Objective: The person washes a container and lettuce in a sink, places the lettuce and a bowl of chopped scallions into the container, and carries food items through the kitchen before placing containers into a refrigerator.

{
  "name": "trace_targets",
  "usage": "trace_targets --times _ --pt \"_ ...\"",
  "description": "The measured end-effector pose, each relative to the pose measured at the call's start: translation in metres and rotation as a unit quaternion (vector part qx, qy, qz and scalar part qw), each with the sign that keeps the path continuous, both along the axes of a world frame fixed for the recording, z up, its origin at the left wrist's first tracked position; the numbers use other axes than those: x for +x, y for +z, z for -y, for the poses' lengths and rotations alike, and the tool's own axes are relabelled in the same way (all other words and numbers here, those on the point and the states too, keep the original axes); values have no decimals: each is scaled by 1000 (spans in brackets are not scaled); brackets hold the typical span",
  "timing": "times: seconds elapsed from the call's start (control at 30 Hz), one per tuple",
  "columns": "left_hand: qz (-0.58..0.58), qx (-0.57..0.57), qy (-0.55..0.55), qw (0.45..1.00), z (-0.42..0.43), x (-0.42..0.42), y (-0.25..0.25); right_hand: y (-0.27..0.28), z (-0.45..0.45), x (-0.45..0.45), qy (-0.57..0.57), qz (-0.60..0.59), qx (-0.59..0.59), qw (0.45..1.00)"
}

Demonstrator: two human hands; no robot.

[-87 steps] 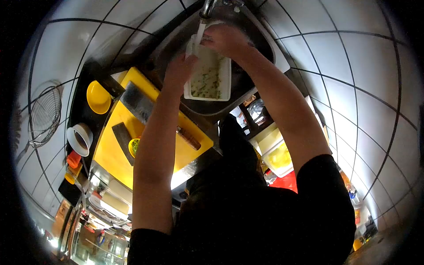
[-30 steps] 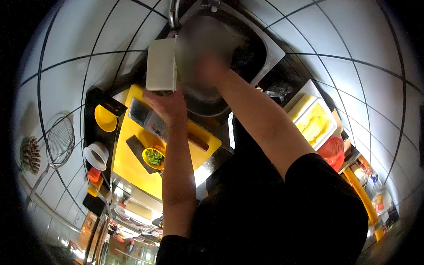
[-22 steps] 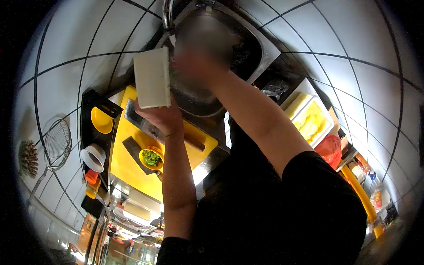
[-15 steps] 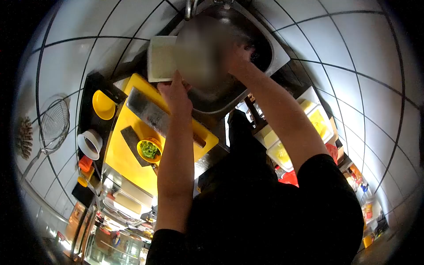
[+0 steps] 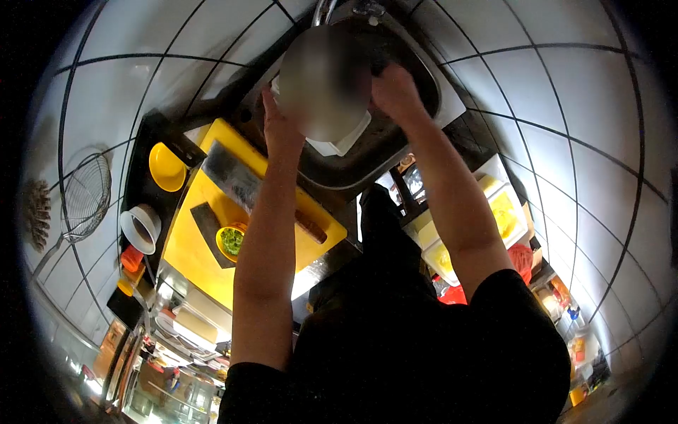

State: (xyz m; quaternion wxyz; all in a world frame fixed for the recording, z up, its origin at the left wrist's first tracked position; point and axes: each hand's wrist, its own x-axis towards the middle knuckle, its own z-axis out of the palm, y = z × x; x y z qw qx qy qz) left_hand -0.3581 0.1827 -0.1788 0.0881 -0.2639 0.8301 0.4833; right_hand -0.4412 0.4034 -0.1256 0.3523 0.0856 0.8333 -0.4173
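A white rectangular container (image 5: 342, 145) is tilted over the sink (image 5: 321, 177), most of it hidden by a blurred round patch. My left hand (image 5: 282, 131) grips the container's left side, the fingers partly lost behind the blur. Beyond its right side, over the basin, my right hand (image 5: 397, 95) is closed. Something dark shows at its fingers, too unclear to name. The faucet (image 5: 323, 13) rises at the back of the sink.
Left of the sink, a yellow cutting board (image 5: 194, 244) bears a cleaver (image 5: 229, 177), a dark flat blade and a yellow cup of chopped greens (image 5: 231, 242). A yellow bowl (image 5: 167, 167) and white bowl (image 5: 141, 230) stand beyond. White tubs (image 5: 505, 212) of yellow food stand right.
The white container has moved right, from the sink's left edge to over the basin, and tilted. My left hand has shifted to its left side. My right hand has gone from spread to closed.
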Motion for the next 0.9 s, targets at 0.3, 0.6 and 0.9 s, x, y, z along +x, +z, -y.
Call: trace_targets --times 0.3,0.6,0.9 --pt "-42 101 -78 991 -11 -15 26 -37 76 23 -17 -309 -69 948" --pt "-60 35 -144 987 -10 -16 11 -42 71 21 -61 -189 -56 979" --pt "-49 8 -169 984 -3 -17 0 -46 66 23 -53 -148 -107 982"
